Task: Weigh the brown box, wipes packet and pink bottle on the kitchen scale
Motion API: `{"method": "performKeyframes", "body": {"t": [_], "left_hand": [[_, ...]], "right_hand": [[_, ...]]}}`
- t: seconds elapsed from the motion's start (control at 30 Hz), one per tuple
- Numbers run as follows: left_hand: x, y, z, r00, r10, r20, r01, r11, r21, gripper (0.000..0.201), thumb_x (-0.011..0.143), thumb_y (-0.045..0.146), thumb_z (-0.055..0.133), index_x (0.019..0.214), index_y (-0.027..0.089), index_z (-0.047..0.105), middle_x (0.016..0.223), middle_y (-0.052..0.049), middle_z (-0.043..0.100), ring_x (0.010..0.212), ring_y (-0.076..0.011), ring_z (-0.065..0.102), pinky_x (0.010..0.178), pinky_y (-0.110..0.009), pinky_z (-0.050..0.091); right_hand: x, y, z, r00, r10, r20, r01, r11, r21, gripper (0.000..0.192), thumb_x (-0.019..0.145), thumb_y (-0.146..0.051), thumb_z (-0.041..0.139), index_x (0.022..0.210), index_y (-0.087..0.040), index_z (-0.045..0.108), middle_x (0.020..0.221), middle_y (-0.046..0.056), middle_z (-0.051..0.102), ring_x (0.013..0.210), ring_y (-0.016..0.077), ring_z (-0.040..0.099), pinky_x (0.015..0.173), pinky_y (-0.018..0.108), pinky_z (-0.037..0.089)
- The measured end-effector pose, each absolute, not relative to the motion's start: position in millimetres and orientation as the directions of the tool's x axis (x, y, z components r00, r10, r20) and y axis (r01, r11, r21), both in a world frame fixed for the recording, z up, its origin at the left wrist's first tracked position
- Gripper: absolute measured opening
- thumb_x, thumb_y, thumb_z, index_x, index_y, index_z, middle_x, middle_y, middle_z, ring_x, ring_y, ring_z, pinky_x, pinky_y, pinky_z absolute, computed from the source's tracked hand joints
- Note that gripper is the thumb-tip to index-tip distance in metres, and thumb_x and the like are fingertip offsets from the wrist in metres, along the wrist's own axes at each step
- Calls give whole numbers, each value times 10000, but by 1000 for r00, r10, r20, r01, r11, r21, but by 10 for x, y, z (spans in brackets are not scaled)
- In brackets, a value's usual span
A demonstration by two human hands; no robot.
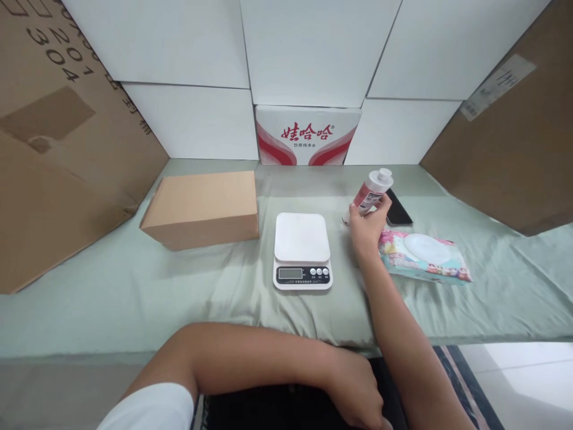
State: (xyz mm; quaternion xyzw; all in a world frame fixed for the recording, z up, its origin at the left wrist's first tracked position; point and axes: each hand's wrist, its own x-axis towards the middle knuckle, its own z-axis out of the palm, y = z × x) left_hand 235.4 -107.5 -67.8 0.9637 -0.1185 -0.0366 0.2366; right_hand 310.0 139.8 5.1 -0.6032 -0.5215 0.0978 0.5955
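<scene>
My right hand (367,227) grips a small pink bottle with a white cap (374,188), tilted, just right of a white digital kitchen scale (302,248) on the pale green cloth. A black phone (398,210) lies right behind the bottle. A pack of wet wipes (423,255) lies just right of that hand. My left hand (358,391) rests low at the near edge on a dark surface, fingers curled loosely, with nothing seen in it.
A closed cardboard box (203,206) sits left of the scale. Large brown cartons (54,137) lean at both sides, the right one (514,137). White boxes and a red-printed water carton (308,136) form the back wall.
</scene>
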Motion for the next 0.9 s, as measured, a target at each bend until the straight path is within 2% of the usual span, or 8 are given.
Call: {"method": "performKeyframes", "body": {"t": [0.1, 0.2, 0.3, 0.37, 0.43, 0.53, 0.63, 0.9], "left_hand": [[2264, -1048, -515, 984, -173, 38, -172, -876, 450, 83, 871, 294, 680, 920, 331, 736, 682, 29, 727, 542, -204, 622, 422, -344, 311], [2140, -944, -312, 967, 13, 253, -134, -822, 554, 37, 820, 297, 695, 807, 267, 679, 689, 20, 723, 642, -187, 675, 469, -332, 373], [2041, -728, -47, 854, 387, 347, -31, -629, 777, 20, 800, 218, 647, 780, 219, 651, 677, 18, 692, 636, -126, 651, 593, -245, 484], [2033, -537, 167, 671, 687, 279, 131, -480, 867, 179, 838, 229, 630, 999, 197, 705, 813, -14, 721, 719, -144, 670, 730, -256, 553], [2098, -318, 369, 485, 846, 223, 268, -387, 882, 512, 845, 316, 699, 1333, 178, 628, 1127, -101, 728, 1019, -240, 702, 941, -366, 584], [2301, 40, 530, 390, 895, 219, 369, -369, 853, 1025, 753, 362, 841, 1622, 170, 332, 1642, -215, 396, 1549, -384, 371, 1264, -535, 383], [2500, 372, 480, 430, 891, 143, 428, -341, 837, 1205, 693, 295, 890, 1677, 173, 203, 1763, -223, 123, 1656, -404, 115, 1335, -570, 241], [2451, 576, 359, 583, 803, 124, 312, -363, 878, 1225, 681, 395, 926, 1678, 165, 254, 1699, -208, 357, 1561, -383, 389, 1289, -534, 350]], "right_hand": [[3022, 1305, 136, 453, 699, 552, 568, 250, -784, 926, 736, -359, 719, 1549, -176, 314, 1422, 223, 441, 1281, 360, 525, 1086, 582, 477], [2904, 974, 328, 386, 648, 656, 641, 322, -696, 931, 810, -369, 680, 1614, -208, 240, 1508, 243, 358, 1180, 327, 569, 931, 520, 563], [3052, 466, 529, 330, 567, 754, 677, 414, -608, 752, 903, -388, 619, 1577, -238, 321, 1473, 203, 435, 958, 239, 621, 811, 447, 577], [3405, 175, 591, 367, 474, 801, 716, 406, -568, 603, 915, -382, 612, 1475, -213, 469, 1395, 172, 519, 954, 234, 631, 851, 447, 566], [3888, 12, 564, 452, 457, 766, 725, 312, -614, 463, 908, -377, 617, 1327, -181, 614, 1312, 151, 600, 1090, 278, 630, 994, 497, 523], [4541, 3, 404, 634, 647, 424, 438, 152, -886, 471, 865, -454, 622, 1236, -169, 674, 1290, 135, 656, 1230, 321, 607, 1100, 545, 463], [4841, 105, 233, 619, 779, 106, 106, 51, -993, 618, 776, -560, 665, 1268, -185, 669, 1311, 114, 677, 1244, 320, 622, 1105, 520, 474], [4633, 8, 208, 496, 867, -50, -253, 89, -963, 600, 719, -498, 760, 1237, -195, 723, 1192, 53, 759, 1089, 261, 703, 906, 355, 570]]}}
